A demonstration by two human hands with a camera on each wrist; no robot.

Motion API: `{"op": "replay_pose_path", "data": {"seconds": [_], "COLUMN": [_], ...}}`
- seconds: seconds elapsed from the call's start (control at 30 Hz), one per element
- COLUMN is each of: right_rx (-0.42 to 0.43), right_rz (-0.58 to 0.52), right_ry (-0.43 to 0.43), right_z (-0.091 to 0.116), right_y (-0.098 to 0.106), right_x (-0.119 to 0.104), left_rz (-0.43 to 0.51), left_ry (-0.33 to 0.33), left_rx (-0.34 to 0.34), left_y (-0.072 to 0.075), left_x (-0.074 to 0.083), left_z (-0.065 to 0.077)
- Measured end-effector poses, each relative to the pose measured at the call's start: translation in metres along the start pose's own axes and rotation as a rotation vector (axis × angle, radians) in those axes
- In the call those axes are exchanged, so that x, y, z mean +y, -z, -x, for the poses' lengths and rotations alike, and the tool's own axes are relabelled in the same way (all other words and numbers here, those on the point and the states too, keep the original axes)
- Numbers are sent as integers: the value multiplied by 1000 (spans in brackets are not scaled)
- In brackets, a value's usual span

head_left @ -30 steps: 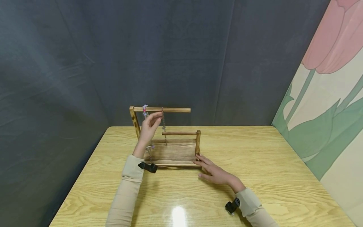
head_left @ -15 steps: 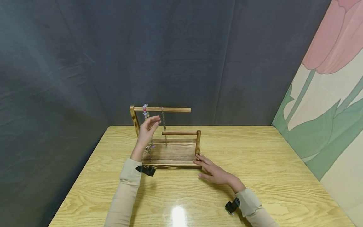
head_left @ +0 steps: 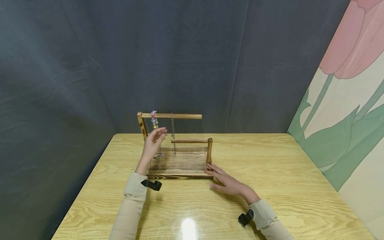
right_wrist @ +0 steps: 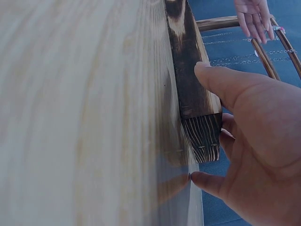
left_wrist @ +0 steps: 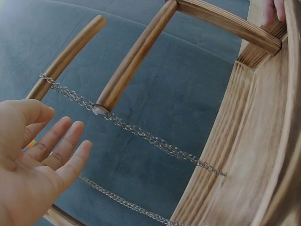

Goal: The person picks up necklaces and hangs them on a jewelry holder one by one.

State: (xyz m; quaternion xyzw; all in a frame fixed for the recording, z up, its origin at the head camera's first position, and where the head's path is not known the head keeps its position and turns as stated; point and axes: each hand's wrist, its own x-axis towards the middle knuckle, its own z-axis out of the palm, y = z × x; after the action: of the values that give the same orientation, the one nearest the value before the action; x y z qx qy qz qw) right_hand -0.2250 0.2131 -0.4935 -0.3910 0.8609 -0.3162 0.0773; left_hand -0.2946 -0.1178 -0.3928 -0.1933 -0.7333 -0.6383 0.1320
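As far as these views tell, the silver chain (left_wrist: 150, 138) is in place: it loops over the upper bar (head_left: 187, 116) and hangs to the wooden rack (head_left: 180, 177). The beaded strand (head_left: 154, 117) hangs left of it. What else might be left to hang does not show.

The left grip (head_left: 152, 142) sits just left of the chain, fingers loosely parted, holding nothing. The right grip (head_left: 226, 183) rests around the rack's near right corner, fingers extended and touching the wood; how hard it presses cannot be told.

The lower bar's (head_left: 192, 141) left tip lies close by the chain and looks likely to snag it. The left forearm covers part of the rack's left side. The bench (head_left: 270, 166) runs back to a dark curtain (head_left: 192, 66).
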Motion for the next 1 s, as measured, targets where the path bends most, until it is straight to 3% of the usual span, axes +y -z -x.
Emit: {"op": "replay_pose_path", "data": {"seconds": [0.3, 1.0], "right_rx": [0, -3], "right_rz": [-7, -5], "right_ry": [4, 6], "right_z": [0, 0], "right_y": [0, 0], "right_x": [1, 2], "left_rz": [12, -8], "left_ry": [46, 65], "left_rx": [-20, -18], "left_y": [3, 8], "left_x": [-6, -19], "left_z": [8, 22]}}
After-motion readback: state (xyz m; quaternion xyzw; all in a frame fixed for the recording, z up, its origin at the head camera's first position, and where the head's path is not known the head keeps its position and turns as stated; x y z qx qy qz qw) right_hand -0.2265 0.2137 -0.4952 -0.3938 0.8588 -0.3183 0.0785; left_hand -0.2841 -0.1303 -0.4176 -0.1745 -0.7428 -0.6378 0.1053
